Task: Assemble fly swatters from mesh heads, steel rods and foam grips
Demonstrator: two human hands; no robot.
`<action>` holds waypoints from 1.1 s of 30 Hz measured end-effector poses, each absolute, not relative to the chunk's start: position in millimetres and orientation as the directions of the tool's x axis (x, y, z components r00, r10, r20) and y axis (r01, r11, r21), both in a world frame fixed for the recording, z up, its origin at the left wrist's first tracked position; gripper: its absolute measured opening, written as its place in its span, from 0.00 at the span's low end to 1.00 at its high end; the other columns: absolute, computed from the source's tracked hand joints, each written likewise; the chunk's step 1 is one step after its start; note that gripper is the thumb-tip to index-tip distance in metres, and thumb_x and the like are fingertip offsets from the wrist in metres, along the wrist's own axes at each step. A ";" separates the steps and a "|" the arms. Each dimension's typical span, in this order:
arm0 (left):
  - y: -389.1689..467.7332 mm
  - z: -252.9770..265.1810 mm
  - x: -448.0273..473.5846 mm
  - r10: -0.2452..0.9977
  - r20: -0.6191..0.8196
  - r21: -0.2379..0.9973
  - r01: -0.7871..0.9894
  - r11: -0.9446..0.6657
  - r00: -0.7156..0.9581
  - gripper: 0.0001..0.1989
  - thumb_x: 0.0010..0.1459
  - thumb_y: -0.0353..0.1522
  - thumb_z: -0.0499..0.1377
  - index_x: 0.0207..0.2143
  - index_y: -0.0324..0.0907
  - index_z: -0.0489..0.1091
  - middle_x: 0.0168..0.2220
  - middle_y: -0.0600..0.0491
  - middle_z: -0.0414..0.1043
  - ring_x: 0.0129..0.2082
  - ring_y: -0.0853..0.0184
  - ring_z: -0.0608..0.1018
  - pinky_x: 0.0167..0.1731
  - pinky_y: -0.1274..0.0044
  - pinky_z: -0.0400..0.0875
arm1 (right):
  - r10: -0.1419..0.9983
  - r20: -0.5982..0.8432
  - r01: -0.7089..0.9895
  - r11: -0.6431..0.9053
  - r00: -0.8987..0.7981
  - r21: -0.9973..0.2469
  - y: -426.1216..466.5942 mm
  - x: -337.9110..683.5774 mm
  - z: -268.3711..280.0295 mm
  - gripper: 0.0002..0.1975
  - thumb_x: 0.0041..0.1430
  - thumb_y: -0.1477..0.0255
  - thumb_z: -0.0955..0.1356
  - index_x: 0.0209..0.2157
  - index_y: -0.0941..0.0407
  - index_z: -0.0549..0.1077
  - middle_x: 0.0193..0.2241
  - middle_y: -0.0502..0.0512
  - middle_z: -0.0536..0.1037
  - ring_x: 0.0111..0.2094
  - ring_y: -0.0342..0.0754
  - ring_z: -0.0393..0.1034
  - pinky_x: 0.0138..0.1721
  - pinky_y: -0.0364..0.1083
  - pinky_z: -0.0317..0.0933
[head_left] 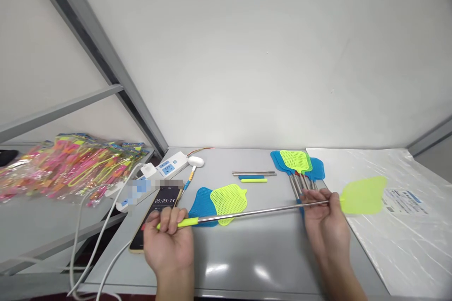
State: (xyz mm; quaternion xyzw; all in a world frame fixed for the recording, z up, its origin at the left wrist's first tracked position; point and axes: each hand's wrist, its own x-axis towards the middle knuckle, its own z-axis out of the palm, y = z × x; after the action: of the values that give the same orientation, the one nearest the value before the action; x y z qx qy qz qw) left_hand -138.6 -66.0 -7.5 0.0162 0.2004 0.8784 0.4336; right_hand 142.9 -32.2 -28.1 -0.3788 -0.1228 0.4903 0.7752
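Note:
A fly swatter (261, 210) with a long metal rod spans the space between my hands, above the grey table. My left hand (169, 242) is closed around its yellow-green grip. Near the swatter's yellow-green head, the fingers of my right hand (326, 225) pinch the rod. Behind the rod lie two loose swatter heads, one blue (202, 204) and one yellow-green (229, 200). Farther back are two metal rods (252, 173) beside a blue handle grip (251, 177) and a yellow-green one (253, 180). Several swatters with blue and green heads (295, 161) are piled behind my right hand.
A phone (155, 214) showing a timer lies left, by a power strip (169, 167) with white cables and a small white device (196, 162). Bagged colourful items (77, 164) fill the left shelf. White plastic sheeting (399, 244) covers the right side. A wall stands behind.

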 end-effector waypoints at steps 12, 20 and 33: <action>-74.4 -24.4 -42.3 0.770 -0.258 0.581 -0.731 -0.359 -0.584 0.01 0.61 0.31 0.52 0.34 0.47 0.62 0.22 0.60 0.61 0.28 0.69 0.70 0.38 0.73 0.67 | 0.986 -0.070 -0.611 0.039 0.153 -0.791 -56.7 74.7 -17.8 0.15 0.63 0.59 0.64 0.37 0.55 0.76 0.45 0.59 0.79 0.52 0.55 0.69 0.56 0.58 0.55; -64.8 -21.0 -64.2 0.728 -0.315 0.643 -0.701 -0.308 -0.609 0.05 0.62 0.28 0.52 0.38 0.46 0.64 0.22 0.62 0.61 0.27 0.71 0.73 0.48 0.67 0.70 | 0.963 -0.227 -0.716 -0.259 -0.143 -0.648 -47.8 93.5 -20.6 0.26 0.58 0.51 0.65 0.49 0.55 0.74 0.51 0.63 0.75 0.53 0.56 0.68 0.51 0.54 0.60; -66.0 -22.7 -78.1 0.762 -0.259 0.740 -0.629 -0.239 -0.594 0.05 0.58 0.28 0.55 0.37 0.46 0.64 0.19 0.62 0.61 0.32 0.66 0.79 0.39 0.73 0.72 | 0.877 -0.127 -0.495 0.137 0.464 -0.858 -34.8 130.0 -10.0 0.27 0.53 0.64 0.72 0.54 0.51 0.70 0.54 0.55 0.73 0.54 0.53 0.67 0.51 0.51 0.65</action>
State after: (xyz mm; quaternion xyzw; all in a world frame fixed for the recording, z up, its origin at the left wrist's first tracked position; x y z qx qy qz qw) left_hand -78.1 -66.0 -22.7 0.0776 0.4283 0.7833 0.4438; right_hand 130.0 -34.8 -10.0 -0.4551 -0.2097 0.4734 0.7244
